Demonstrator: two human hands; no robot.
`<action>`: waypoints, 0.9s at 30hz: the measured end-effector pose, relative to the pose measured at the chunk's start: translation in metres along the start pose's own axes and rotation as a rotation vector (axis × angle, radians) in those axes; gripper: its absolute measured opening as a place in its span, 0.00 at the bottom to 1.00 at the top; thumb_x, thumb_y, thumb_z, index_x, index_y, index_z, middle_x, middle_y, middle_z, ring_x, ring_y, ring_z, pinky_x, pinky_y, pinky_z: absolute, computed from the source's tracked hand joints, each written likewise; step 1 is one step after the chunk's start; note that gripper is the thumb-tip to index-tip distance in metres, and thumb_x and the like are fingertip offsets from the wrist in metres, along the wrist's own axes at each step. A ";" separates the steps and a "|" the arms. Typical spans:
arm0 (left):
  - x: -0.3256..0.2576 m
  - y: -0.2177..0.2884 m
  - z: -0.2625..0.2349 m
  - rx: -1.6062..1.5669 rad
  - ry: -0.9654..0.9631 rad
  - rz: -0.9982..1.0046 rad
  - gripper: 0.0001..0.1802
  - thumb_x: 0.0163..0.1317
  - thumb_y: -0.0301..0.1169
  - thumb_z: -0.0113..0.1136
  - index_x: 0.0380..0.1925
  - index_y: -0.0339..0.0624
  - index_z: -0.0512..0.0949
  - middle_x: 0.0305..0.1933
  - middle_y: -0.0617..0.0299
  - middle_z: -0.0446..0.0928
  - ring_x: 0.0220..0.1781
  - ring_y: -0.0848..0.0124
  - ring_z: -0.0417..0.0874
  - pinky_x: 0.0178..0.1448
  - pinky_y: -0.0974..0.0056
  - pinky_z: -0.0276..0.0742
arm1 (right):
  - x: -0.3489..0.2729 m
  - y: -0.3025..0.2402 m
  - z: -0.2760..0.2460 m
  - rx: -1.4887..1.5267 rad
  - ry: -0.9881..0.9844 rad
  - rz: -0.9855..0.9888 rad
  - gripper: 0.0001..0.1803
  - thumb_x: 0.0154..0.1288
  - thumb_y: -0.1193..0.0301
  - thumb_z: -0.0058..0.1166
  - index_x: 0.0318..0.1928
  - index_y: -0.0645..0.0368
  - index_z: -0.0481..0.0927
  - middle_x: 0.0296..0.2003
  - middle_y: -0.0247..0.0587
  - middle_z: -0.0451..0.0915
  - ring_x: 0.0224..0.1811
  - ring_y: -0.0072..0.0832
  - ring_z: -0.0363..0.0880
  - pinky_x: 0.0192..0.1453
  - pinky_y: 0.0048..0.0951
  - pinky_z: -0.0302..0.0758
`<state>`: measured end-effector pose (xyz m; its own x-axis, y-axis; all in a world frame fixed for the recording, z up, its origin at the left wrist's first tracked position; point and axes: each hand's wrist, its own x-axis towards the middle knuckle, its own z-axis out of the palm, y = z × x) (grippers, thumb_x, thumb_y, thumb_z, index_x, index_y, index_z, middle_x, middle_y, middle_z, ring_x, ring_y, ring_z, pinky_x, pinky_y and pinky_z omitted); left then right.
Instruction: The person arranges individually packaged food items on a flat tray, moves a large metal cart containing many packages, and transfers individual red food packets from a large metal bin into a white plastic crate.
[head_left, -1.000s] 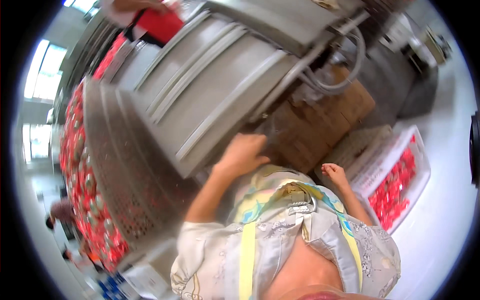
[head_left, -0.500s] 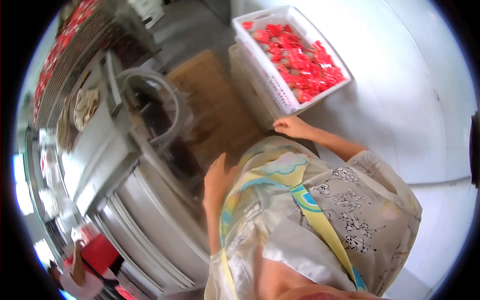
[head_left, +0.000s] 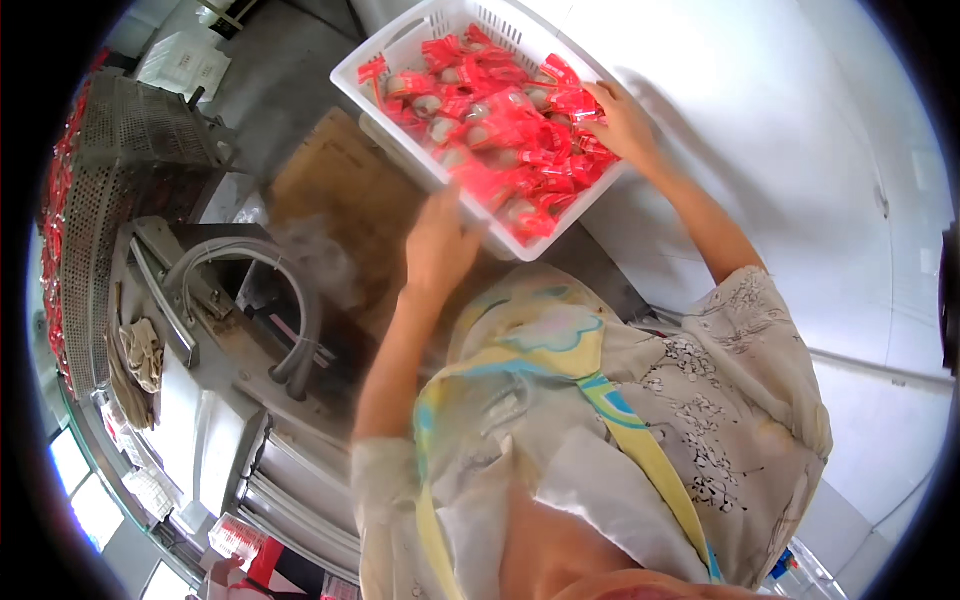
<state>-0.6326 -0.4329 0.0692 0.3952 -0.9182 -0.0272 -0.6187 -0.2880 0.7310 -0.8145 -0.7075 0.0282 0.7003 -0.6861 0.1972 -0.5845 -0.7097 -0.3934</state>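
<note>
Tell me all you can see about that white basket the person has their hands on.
The white basket looks like moulded plastic, rectangular, with slotted, perforated walls and a thick solid rim. It lies tilted in the picture, one corner toward the person, over a pale floor and a brown board. It is filled with small red sealed packets, some showing pale round contents. The left hand grips the near rim; the right hand rests on the rim at the right corner, fingers on the packets.
</note>
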 end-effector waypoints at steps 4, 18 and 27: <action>0.049 -0.007 0.012 0.447 0.031 0.108 0.36 0.49 0.51 0.62 0.54 0.41 0.68 0.43 0.53 0.74 0.42 0.59 0.78 0.44 0.57 0.74 | 0.021 -0.014 0.000 -0.179 -0.124 -0.137 0.42 0.47 0.59 0.65 0.64 0.46 0.60 0.57 0.54 0.65 0.60 0.46 0.64 0.61 0.40 0.63; 0.082 -0.064 0.019 0.433 -0.148 0.003 0.25 0.47 0.42 0.64 0.44 0.45 0.71 0.46 0.53 0.70 0.48 0.56 0.75 0.42 0.53 0.76 | 0.050 -0.039 0.024 -0.488 -0.352 -0.331 0.28 0.58 0.70 0.46 0.62 0.42 0.63 0.45 0.50 0.69 0.37 0.39 0.79 0.32 0.38 0.75; 0.085 -0.014 0.039 0.334 0.097 0.177 0.50 0.44 0.46 0.67 0.66 0.55 0.51 0.55 0.48 0.64 0.53 0.53 0.69 0.48 0.49 0.73 | 0.048 -0.038 0.027 -0.226 -0.652 -0.225 0.42 0.48 0.68 0.63 0.65 0.36 0.58 0.51 0.50 0.64 0.51 0.46 0.70 0.46 0.41 0.74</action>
<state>-0.6165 -0.5179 0.0296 0.3150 -0.9363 0.1554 -0.8635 -0.2148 0.4562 -0.7480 -0.7087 0.0289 0.8746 -0.3341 -0.3514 -0.4181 -0.8867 -0.1975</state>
